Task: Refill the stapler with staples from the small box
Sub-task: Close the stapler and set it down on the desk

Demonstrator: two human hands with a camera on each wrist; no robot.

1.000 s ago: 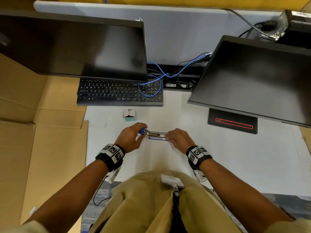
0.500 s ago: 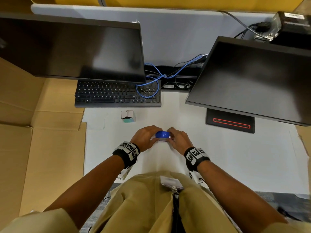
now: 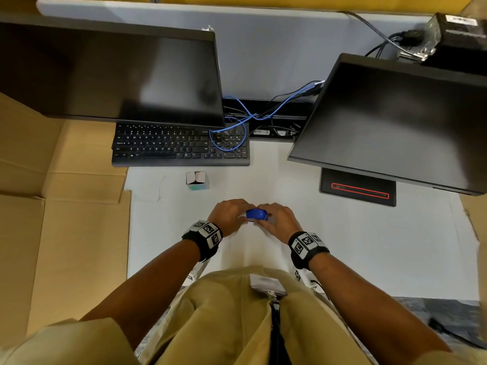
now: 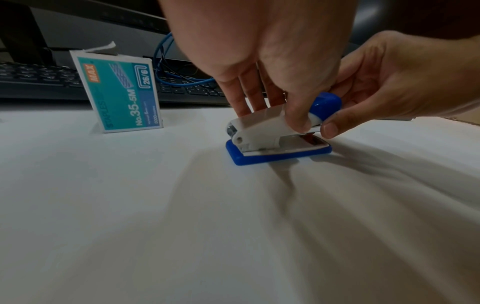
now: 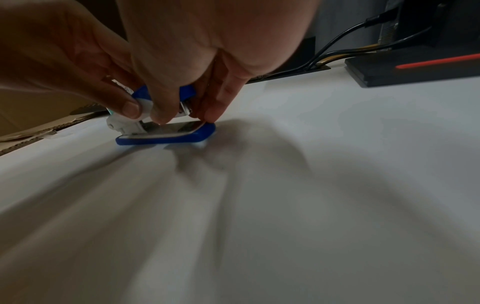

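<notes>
A small blue and white stapler [image 3: 257, 215] lies closed on the white table [image 3: 369, 246], its blue base [image 4: 280, 157] flat on the surface. My left hand [image 3: 232, 213] pinches the white top arm [image 4: 262, 129] between thumb and fingers. My right hand [image 3: 275, 219] pinches the blue front end [image 4: 326, 103] from the other side. In the right wrist view, both hands cover most of the stapler, and only the stapler base [image 5: 168, 139] shows fully. The teal staple box [image 3: 197, 180] stands upright behind and left of the hands, top flaps open, untouched.
A black keyboard [image 3: 179, 146] with a blue cable [image 3: 232, 133] over it lies behind the box. Two dark monitors [image 3: 118, 75] hang over the back of the table, and a black monitor base [image 3: 358, 188] sits at right. Flat cardboard [image 3: 66, 219] covers the left side.
A second ago the stapler lay opened out with its metal magazine showing. The top arm has since been folded down, and my hands have come together on it.
</notes>
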